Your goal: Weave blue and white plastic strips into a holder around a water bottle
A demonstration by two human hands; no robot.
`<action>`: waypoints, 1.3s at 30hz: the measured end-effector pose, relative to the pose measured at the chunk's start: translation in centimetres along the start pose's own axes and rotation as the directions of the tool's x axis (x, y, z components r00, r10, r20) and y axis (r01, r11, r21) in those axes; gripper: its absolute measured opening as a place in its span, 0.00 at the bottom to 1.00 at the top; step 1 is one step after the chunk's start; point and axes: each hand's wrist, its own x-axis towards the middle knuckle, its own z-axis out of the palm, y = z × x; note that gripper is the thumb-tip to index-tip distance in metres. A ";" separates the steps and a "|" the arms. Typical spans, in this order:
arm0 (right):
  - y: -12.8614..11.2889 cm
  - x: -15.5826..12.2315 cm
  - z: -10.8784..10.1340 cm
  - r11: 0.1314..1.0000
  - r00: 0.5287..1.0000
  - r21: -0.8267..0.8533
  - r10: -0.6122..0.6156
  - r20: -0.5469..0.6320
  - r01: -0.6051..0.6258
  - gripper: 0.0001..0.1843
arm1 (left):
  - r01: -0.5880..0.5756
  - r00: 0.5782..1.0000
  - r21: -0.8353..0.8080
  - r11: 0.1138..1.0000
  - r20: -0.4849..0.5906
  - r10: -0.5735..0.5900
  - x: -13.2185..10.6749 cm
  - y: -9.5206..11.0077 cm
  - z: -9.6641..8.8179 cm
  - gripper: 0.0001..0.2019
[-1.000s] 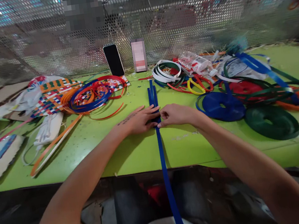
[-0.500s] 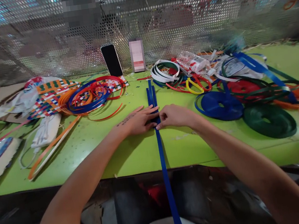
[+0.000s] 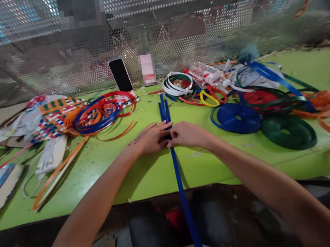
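Blue plastic strips [image 3: 179, 178] run straight down the middle of the green table [image 3: 147, 175] and hang over its near edge towards me. My left hand [image 3: 151, 137] lies on the strips with its fingers stretched flat, pressing them down. Right beside it, my right hand [image 3: 186, 134] has its fingers curled and pinches the same strips from the right side. The two hands touch at the strips. Beyond my hands the strips' far ends [image 3: 163, 109] lie side by side.
Coils of orange, red and blue strip [image 3: 98, 110] and a woven mat [image 3: 53, 114] lie at left. A blue roll [image 3: 236, 117], a green roll [image 3: 289, 136] and tangled strips lie at right. A phone [image 3: 120, 75] leans on the perforated metal screen [image 3: 199, 20] at the back.
Both hands have stayed on the blue strips in the same grip. The view has shifted slightly, so everything sits a little lower and to the left.
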 end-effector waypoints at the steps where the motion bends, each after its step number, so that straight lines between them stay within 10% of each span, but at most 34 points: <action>1: 0.1 0.0 0.1 1.000 0.999 -0.001 0.027 -0.018 -0.027 0.21 | 0.001 1.000 -0.001 1.000 0.002 -0.001 0.0 0.0 0.0 0.24; 12: -0.7 -0.7 -0.4 0.981 0.994 -0.167 0.106 0.021 -0.101 0.23 | 0.035 0.999 -0.002 0.999 0.034 -0.035 0.1 0.3 -0.3 0.29; 20: 2.6 1.2 -1.1 0.991 0.996 0.130 -0.047 0.072 0.037 0.31 | 0.049 0.998 -0.017 0.999 0.026 -0.049 0.0 0.1 -0.1 0.27; 39: 3.6 2.1 -1.2 0.993 0.987 0.061 0.111 -0.114 -0.104 0.20 | 0.080 0.994 -0.022 0.997 0.072 -0.078 0.2 0.2 -0.5 0.28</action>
